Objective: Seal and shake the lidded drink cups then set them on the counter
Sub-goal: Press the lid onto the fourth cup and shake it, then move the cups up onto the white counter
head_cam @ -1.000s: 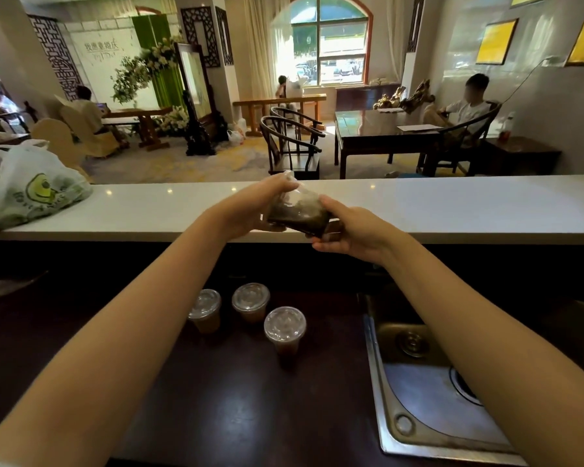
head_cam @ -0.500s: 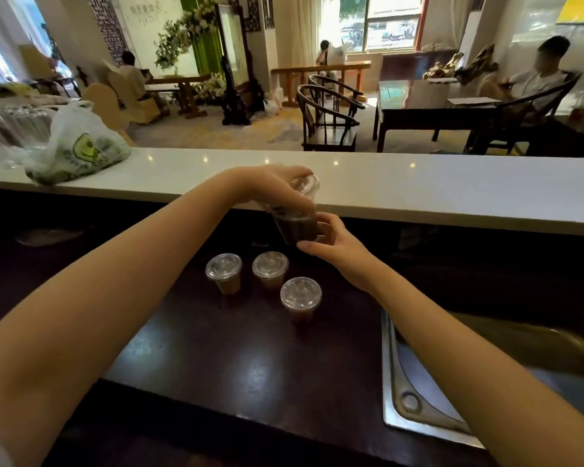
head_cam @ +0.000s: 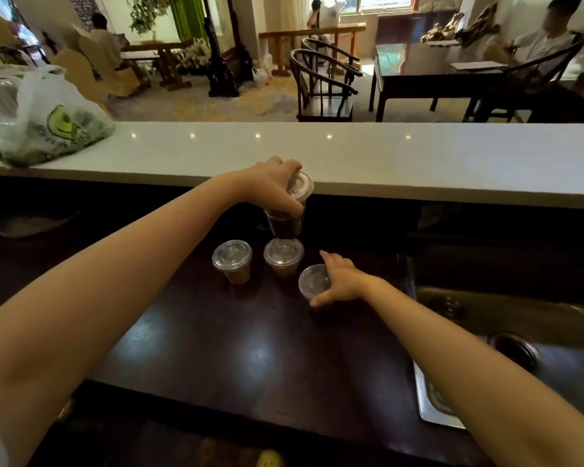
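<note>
My left hand (head_cam: 273,186) grips a clear lidded cup of dark drink (head_cam: 289,221) from above, fingers curled round its lid and rim. The cup stands upright at the back of the dark counter (head_cam: 236,345), whether it touches the surface I cannot tell. Three more lidded cups sit in front: a left cup (head_cam: 232,261), a middle cup (head_cam: 283,257) and a right cup (head_cam: 314,281). My right hand (head_cam: 343,279) wraps round the right cup's side, thumb at the front, fingers spread behind.
A white raised ledge (head_cam: 385,160) runs across behind the cups, with a plastic bag of greens (head_cam: 53,126) on its left end. A steel sink (head_cam: 520,348) lies to the right of the dark counter. Beyond are chairs, tables and seated people.
My right hand let go of the dark cup and dropped to the right cup on the counter. My left hand lowered the dark cup behind the others. The view tilted down.
</note>
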